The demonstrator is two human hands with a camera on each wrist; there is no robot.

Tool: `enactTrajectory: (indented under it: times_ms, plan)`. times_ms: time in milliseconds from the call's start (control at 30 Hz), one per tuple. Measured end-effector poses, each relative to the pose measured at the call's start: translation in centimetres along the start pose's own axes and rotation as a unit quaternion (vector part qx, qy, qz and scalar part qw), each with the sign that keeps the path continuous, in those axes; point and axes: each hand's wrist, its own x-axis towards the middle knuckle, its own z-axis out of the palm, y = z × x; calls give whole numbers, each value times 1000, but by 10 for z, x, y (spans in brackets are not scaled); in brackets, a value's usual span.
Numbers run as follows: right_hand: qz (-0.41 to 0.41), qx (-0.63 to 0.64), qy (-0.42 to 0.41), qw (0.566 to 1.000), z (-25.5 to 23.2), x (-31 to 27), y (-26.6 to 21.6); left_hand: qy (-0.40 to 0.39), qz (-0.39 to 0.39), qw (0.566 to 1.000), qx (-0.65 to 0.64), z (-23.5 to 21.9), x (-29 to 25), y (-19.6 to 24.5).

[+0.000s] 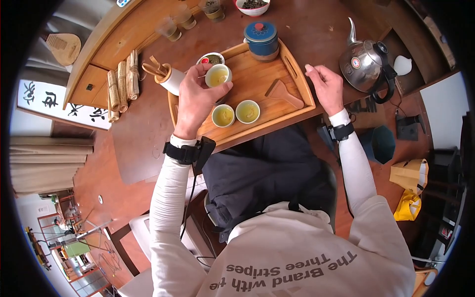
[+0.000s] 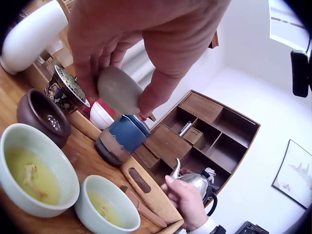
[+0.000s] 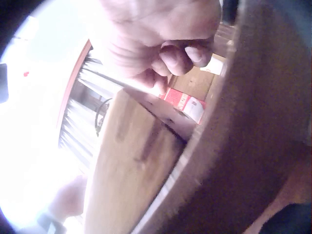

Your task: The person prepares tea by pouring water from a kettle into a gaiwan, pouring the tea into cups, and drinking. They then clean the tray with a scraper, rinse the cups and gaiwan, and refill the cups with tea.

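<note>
My left hand [image 1: 194, 101] pinches a pale teacup [image 1: 218, 76] between thumb and fingers, raised over the wooden tray [image 1: 257, 129]. Yellow-green tea shows in it; the left wrist view has its underside [image 2: 117, 92]. Two matching cups of tea, a left one [image 1: 223, 117] and a right one [image 1: 248, 112], stand on the tray below. Behind them, in the left wrist view, are a dark brown clay bowl [image 2: 31, 119] and a patterned cup [image 2: 66, 92]. Beside the tray's right end my right hand [image 1: 326, 89] hovers with loosely curled fingers, holding nothing.
A blue lidded jar [image 1: 261, 42] stands at the tray's back, a brown wedge-shaped piece [image 1: 285, 94] at its right. Left of the tray is a white tool holder [image 1: 170, 80]. A steel kettle [image 1: 363, 64] stands right; glasses [image 1: 185, 19] and a bowl of leaves [image 1: 253, 6] are behind.
</note>
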Motion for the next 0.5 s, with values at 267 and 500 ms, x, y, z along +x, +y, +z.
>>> enactTrajectory:
  times_ms: [267,500]
  plan:
    - [-253,-75,-104,959,23,114,-78,-3,-4,1000,20,6,9,5]
    - [-335,-212,-155,905,56,145,-78,-2,8,999,48,11,33,18]
